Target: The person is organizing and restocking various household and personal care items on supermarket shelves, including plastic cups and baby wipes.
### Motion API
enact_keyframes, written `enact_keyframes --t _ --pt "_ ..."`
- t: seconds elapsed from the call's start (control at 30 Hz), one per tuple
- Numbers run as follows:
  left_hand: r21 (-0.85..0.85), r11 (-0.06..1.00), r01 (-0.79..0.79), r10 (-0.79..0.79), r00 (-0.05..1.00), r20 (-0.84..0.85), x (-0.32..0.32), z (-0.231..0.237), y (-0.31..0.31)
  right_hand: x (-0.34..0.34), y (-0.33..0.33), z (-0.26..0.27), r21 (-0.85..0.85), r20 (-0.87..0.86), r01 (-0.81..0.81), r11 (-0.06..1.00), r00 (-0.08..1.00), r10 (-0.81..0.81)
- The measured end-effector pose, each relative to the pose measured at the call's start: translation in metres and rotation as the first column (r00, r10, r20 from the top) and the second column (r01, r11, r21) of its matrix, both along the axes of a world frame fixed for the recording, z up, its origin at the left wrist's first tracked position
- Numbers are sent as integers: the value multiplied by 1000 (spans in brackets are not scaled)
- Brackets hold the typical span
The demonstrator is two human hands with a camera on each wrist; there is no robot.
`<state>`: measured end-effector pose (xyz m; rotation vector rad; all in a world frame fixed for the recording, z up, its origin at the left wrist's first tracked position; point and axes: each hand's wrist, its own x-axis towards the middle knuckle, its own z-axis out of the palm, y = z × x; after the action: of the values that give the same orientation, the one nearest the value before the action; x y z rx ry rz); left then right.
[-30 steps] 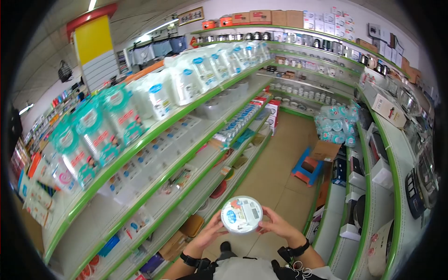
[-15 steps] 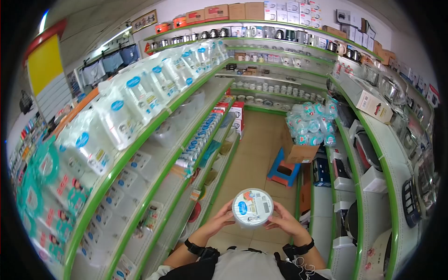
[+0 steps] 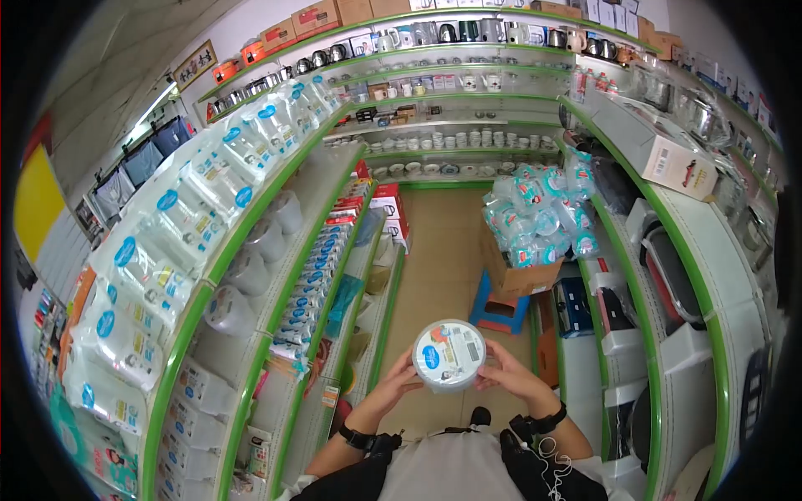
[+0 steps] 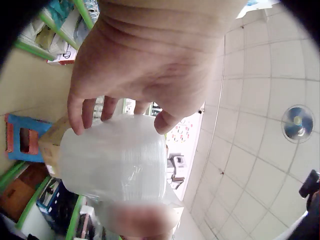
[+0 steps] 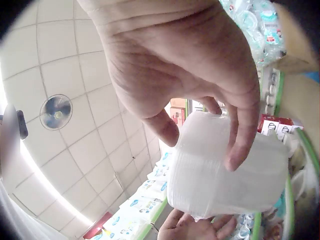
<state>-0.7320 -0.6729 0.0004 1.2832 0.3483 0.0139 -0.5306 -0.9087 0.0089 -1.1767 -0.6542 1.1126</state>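
Observation:
A round pack of translucent plastic bowls [image 3: 451,356], wrapped in clear film with a blue-and-white label on top, is held in front of my body over the aisle. My left hand [image 3: 396,387] grips its left side, thumb at the rim and fingers curled along the wall in the left wrist view. From the opposite side my right hand [image 3: 513,376] holds it too, fingers bent against the smooth side [image 5: 260,175] in the right wrist view. The stacked rims [image 4: 145,165] show as fine ridges there.
Shelves [image 3: 251,376] on the left carry wrapped plastic containers [image 3: 192,209]. Ahead on the right stand a carton of teal-labelled packs [image 3: 535,217] and a blue-and-red stool [image 3: 499,311]. The right shelf [image 3: 677,242] holds boxes and pans, with crockery shelves [image 3: 468,142] at the back.
The head view has shifted along the aisle and swung right, so the teal packs on the left shelf slide toward the lower left edge. Both hands keep holding the pack of bowls.

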Motion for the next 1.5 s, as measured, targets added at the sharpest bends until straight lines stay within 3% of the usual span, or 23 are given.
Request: enact_keyframes --t 0.1,0.3,0.47,0.67,0.8,1.17,1.33,1.5 --pt "-50 990 -134 140 981 131 49 7 17 65 33 16 17 56 -55 998 997 54" --pt "-119 947 -298 311 944 106 90 8 57 144 116 27 -20 105 -252 967 962 253" --pt "-119 924 -363 372 926 69 117 -1 122 190 203 2 -14 83 -365 931 927 365" --pt "-108 903 -417 425 902 77 164 2 238 237 328 21 -76 73 -371 925 924 377" --pt "-65 919 -388 393 908 147 202 32 328 268 403 45 -4 114 -340 941 934 338" --pt "-19 906 -423 423 902 83 335 35 479 404 562 39 10 111 -295 955 950 292" --pt "-32 878 -477 477 872 108 418 33 544 491 651 22 120 166 -269 956 954 248" --pt "10 825 -564 554 814 173 486 64 592 572 728 50 147 202 -387 910 913 355"
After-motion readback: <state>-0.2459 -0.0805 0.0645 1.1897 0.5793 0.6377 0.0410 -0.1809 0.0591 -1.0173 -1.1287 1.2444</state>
